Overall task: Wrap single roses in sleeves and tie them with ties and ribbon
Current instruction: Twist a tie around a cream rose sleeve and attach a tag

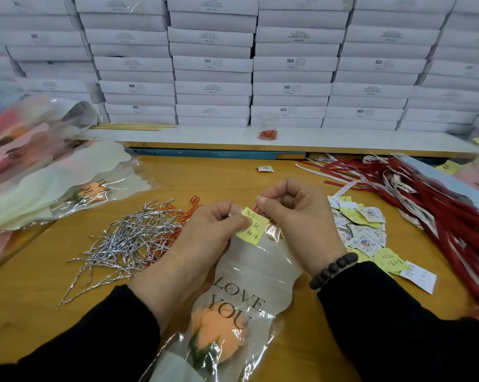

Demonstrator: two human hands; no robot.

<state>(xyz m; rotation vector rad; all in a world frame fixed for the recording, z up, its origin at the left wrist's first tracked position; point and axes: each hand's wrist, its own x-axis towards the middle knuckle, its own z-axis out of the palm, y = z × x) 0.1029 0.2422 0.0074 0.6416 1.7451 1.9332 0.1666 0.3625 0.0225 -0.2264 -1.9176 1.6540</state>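
An orange rose lies inside a clear sleeve printed "LOVE YOU", bloom toward me, on the wooden table. My left hand pinches a yellow handwritten tag against the sleeve's narrow end. My right hand pinches a thin red clip at the tag's top edge. A pile of silver twist ties lies left of my hands. Red and white ribbons lie at the right.
Finished sleeved roses are stacked at the left. Loose yellow and printed tags lie right of my hands. Red clips and a clear cup sit on a white shelf below stacked white boxes. Wooden sticks lie there too.
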